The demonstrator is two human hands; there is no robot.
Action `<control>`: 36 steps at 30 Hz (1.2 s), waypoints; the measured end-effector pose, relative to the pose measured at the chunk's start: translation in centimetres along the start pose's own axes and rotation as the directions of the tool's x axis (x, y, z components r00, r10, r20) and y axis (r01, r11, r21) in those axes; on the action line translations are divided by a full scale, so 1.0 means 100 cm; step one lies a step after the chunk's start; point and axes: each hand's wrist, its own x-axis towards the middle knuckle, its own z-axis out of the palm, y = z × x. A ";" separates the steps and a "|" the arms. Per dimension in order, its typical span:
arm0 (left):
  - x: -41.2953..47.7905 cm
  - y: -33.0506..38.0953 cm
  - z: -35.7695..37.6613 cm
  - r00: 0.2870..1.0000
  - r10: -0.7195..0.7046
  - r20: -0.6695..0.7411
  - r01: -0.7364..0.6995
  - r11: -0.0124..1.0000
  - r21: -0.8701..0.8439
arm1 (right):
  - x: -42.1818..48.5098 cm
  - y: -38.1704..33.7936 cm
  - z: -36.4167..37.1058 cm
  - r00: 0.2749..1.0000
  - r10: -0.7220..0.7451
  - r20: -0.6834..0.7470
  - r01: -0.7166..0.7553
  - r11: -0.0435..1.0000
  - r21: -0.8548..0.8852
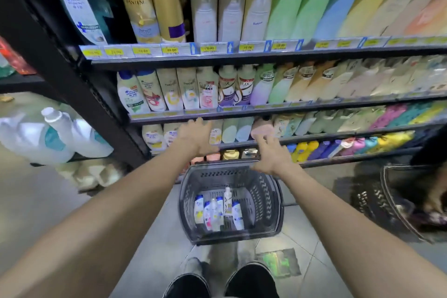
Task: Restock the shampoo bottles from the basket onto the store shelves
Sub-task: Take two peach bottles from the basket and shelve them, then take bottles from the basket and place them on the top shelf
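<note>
A grey plastic basket (pixel 263 201) stands on the floor in front of the shelves. Several small shampoo bottles (pixel 219 210) lie in its bottom, mostly white with blue caps. My left hand (pixel 194 138) is stretched out over the third shelf (pixel 314 138), fingers apart, holding nothing. My right hand (pixel 269 155) hovers above the basket's far rim, also spread and empty. Rows of shampoo bottles (pixel 208 89) fill the shelves above.
A black shelf post (pixel 72 75) stands to the left, with large white jugs (pixel 55 135) on a low shelf beyond it. A second dark basket (pixel 399 203) sits on the floor at the right. My shoes (pixel 251 283) are just behind the grey basket.
</note>
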 end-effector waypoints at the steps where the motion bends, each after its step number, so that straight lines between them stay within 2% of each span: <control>1: 0.005 0.002 0.009 1.000 -0.012 0.022 0.012 1.000 -0.005 | 0.007 0.004 0.009 1.000 -0.007 0.028 0.008 1.000 -0.007; 6: 0.024 0.020 0.052 0.983 -0.075 0.167 0.090 0.993 -0.083 | 0.041 0.032 0.048 0.991 -0.087 0.098 0.085 0.996 0.027; 13: 0.040 0.047 0.124 0.946 -0.158 0.284 0.215 0.959 -0.183 | 0.072 0.065 0.105 0.965 -0.107 0.240 0.102 0.994 0.032; 18: 0.059 0.062 0.193 0.915 -0.175 0.363 0.265 0.940 -0.215 | 0.083 0.081 0.165 0.936 -0.059 0.348 0.008 0.989 0.145; 21: 0.070 0.065 0.247 0.882 -0.197 0.428 0.296 0.938 -0.179 | 0.096 0.092 0.210 0.922 -0.020 0.386 -0.060 0.979 0.196; 28: 0.106 0.073 0.393 0.814 -0.155 0.560 0.311 0.930 -0.194 | 0.150 0.114 0.350 0.864 0.064 0.500 -0.214 0.944 0.250; 32: 0.148 0.083 0.482 0.815 -0.130 0.565 0.282 0.940 -0.191 | 0.195 0.122 0.433 0.853 0.088 0.514 -0.253 0.931 0.262; 36: 0.202 0.095 0.558 0.856 -0.146 0.496 0.295 0.926 -0.236 | 0.247 0.132 0.510 0.860 0.079 0.504 -0.264 0.914 0.307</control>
